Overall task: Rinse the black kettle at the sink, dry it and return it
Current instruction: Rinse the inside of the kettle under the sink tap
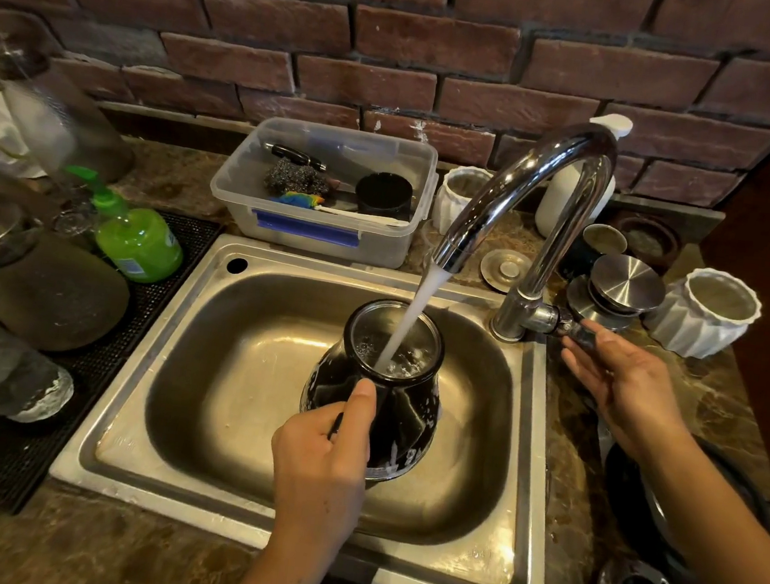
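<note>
L hand (321, 457) is wrapped round the handle of the black kettle (391, 388), thumb up near the rim, holding it tilted over the sink (130, 407) basin w/ its open mouth under the tap (523, 202), water stream (411, 319) falling straight in. R hand (623, 376) is loosely open, fingertips touching the tap lever (575, 330) at the base, not gripping it. Beyond the L hand sits a clear plastic tub (322, 232) on the worktop (170, 176); green soap bottle (139, 240) to its left.
</note>
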`<action>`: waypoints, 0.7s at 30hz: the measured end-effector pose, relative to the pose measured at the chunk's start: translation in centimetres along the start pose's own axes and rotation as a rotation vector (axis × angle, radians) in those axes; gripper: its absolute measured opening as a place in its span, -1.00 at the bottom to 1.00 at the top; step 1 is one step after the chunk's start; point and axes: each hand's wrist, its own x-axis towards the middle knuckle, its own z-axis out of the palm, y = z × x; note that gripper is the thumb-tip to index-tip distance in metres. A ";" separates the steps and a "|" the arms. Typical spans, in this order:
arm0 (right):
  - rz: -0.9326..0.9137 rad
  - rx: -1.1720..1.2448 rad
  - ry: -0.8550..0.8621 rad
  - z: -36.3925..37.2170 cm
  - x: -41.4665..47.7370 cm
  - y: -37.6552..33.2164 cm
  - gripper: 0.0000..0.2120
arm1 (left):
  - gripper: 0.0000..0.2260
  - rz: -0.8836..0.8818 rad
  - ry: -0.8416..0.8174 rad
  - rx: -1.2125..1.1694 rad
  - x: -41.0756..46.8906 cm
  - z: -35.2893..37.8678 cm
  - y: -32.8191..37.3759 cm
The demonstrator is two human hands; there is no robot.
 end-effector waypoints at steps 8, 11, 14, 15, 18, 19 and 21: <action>-0.003 0.023 0.003 0.0 -0.1 0.1 -0.63 | -0.42 -0.006 0.003 0.037 -0.3 -0.5 -0.4; -0.008 0.023 0.002 0.2 -0.3 0.0 -0.63 | -0.46 -0.018 0.000 0.030 -0.4 -0.7 -0.6; -0.007 0.025 0.002 0.5 -0.5 0.0 -0.62 | -0.44 -0.034 0.000 0.044 -0.5 -0.7 -0.5; -0.007 0.025 0.002 0.6 -0.6 -0.1 -0.62 | -0.40 -0.045 -0.004 0.044 -0.5 -0.7 -0.5; -0.005 0.022 -0.002 0.7 -0.7 -0.1 -0.62 | -0.39 -0.058 -0.018 0.047 -0.7 -0.6 -0.1; -0.005 0.025 -0.001 0.7 -0.7 -0.1 -0.62 | -0.40 -0.056 -0.019 0.049 -0.7 -0.6 0.0; -0.006 0.030 0.001 0.7 -0.7 -0.1 -0.62 | -0.40 -0.063 -0.019 0.045 -0.7 -0.6 -0.1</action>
